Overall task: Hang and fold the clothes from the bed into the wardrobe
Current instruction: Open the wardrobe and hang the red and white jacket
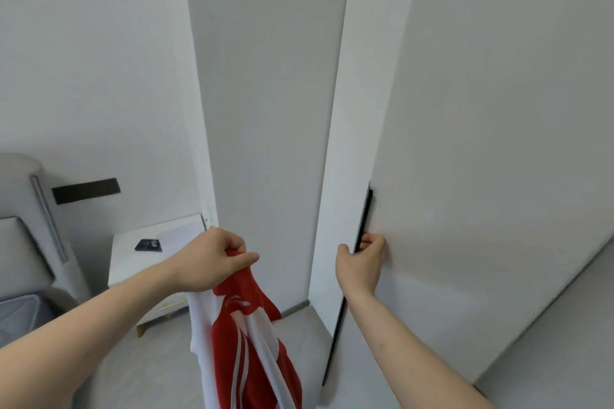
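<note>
At the wardrobe, both hands busy.
Left hand (212,259) grips a red-and-white garment (247,335) by its top, fabric hanging down in front of the wardrobe; right hand (360,261) curls round the black handle (362,219) on the door (481,176) edge. Nightstand (133,262) with a phone (148,245) sits left.

Soft, even daylight, faint shadows, no glare; slight overall softness, wide-angle bending toward the edges.
</note>
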